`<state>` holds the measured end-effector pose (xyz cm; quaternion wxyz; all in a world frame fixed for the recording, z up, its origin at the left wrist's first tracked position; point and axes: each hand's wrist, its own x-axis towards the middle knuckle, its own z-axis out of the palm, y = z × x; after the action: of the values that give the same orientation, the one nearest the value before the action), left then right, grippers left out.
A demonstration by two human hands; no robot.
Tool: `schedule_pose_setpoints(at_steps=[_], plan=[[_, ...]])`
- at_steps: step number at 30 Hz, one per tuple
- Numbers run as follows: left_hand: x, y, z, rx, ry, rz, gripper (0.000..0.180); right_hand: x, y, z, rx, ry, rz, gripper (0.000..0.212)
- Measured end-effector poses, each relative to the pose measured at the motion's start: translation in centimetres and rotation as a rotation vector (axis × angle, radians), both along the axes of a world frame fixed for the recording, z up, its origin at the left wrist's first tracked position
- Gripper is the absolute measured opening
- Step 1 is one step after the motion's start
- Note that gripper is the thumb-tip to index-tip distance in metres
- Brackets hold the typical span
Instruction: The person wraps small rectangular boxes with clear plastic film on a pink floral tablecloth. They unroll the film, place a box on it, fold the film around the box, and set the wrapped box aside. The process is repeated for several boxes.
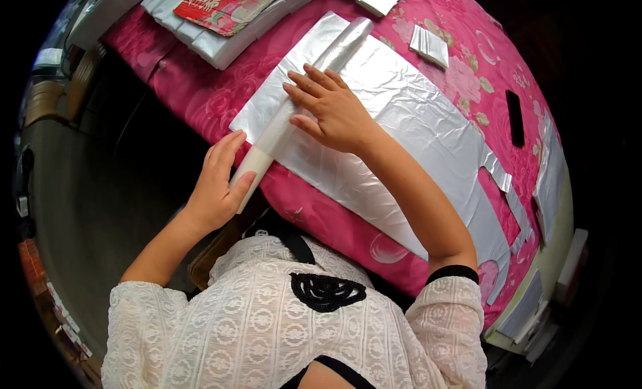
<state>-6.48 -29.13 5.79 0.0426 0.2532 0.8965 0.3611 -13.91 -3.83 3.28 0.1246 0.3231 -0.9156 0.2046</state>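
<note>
Head view. One roll [272, 138], smooth, narrow, tube-shaped: silvery along most of its length, milky-white at the near end. Lies slantwise across thin silver sheeting [414, 148], glossy, creased, ragged at the right. Surface [307, 203] beneath wears pink rose-patterned cloth.

Two hands. Right hand [329, 111]: fingers spread, laid over the roll's middle. Left hand [217, 178]: fingers extended, thumb apart, against the near end; cannot tell whether it grips.

Right forearm [418, 188] crosses above the sheeting, hiding part.

Around: one pale stack [207, 49], upper left, one red floral-printed piece [221, 11] on top; one loose silver packet [429, 47]; one black slab [515, 118], right.
</note>
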Motion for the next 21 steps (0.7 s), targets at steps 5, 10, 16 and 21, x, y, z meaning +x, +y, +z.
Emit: schedule_pose_setpoints(at_steps=[5, 10, 16, 21], plan=[[0.2, 0.3, -0.7, -0.238, -0.004, 0.200, 0.077, -3.4, -6.1, -1.1, -0.026, -0.030, -0.120, 0.049], [-0.4, -0.8, -0.6, 0.238, -0.485, 0.186, 0.075, -2.2, -8.8, -2.2, -0.388, -0.054, -0.545, 0.090], [1.5, 1.3, 0.5, 1.086, -1.318, -0.173, 0.085, 0.9, -4.7, 3.5, -1.851, -0.732, -0.206, 0.058], [1.5, 5.7, 1.4, 0.639, -1.128, -0.145, 0.085, 4.0, -0.8, 5.0, -1.801, -0.742, -0.420, 0.050]])
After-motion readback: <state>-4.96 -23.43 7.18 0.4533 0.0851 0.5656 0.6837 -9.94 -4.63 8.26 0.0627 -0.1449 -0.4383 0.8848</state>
